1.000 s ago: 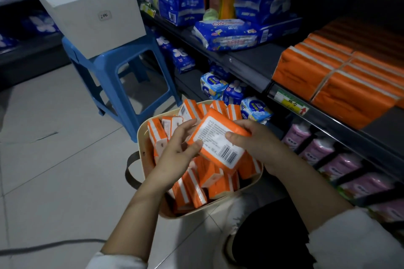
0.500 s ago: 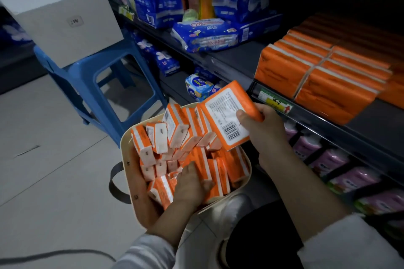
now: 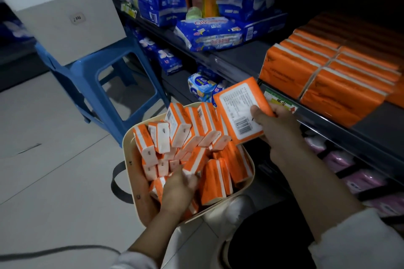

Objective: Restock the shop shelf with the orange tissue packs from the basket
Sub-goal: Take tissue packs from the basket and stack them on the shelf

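Gripping one orange tissue pack (image 3: 236,105) label-up between thumb and curled fingers, the right hand (image 3: 277,129) holds it over the cream basket (image 3: 129,148), near the shelf (image 3: 371,124). The left hand (image 3: 177,190) sits among the basket's loose packs (image 3: 196,129); its grip cannot be told.

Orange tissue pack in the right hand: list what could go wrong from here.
The right hand grips the orange tissue pack by one edge only, so it might slip on the way to the shelf. The left hand sits among loosely piled packs in the basket; some could tip over its rim.
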`<state>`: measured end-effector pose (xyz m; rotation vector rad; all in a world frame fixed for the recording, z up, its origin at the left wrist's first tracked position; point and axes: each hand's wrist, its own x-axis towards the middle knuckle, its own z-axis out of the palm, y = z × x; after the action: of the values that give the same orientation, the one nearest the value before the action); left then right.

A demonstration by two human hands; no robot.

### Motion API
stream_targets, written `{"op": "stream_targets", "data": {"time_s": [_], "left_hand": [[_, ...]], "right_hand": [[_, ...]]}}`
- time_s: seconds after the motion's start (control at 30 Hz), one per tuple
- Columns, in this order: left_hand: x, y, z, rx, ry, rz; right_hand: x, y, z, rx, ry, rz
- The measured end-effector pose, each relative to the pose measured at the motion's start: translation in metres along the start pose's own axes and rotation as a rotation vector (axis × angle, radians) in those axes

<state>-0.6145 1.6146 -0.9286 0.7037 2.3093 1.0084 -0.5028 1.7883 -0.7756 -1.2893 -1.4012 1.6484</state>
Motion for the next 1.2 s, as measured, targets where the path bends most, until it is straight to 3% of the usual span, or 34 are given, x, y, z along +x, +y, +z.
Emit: {"op": "stream_targets", "data": {"time_s": [0.23,0.47,0.67,0.8,0.97,1.2], "left_hand": [[-0.034,0.061,-0.044,-0.45,0.136,0.102],[-0.052,0.114,-0.046,-0.341,0.08,0.464],[-0.072,0.169,-0.036,-0.345,0.002,0.582],[-0.078,0.205,-0.018,-0.43,-0.08,0.562],[-0.095,0.252,0.019,-0.831,-0.298,0.249],[-0.114,0.292,0.079,-0.946,-0.592,0.131]], "right_hand": [[-0.01,0.008,0.005,0.032,0.07,0.034],[-0.039,-0.005,-0.008,0.202,-0.008,0.055],[-0.065,-0.025,-0.062,0.329,-0.006,-0.052],[-0.079,-0.039,-0.104,0.348,0.027,-0.11],[-0.09,-0.052,-0.158,0.333,0.078,-0.147],[-0.079,-0.039,-0.237,0.345,0.27,-0.175]]}}
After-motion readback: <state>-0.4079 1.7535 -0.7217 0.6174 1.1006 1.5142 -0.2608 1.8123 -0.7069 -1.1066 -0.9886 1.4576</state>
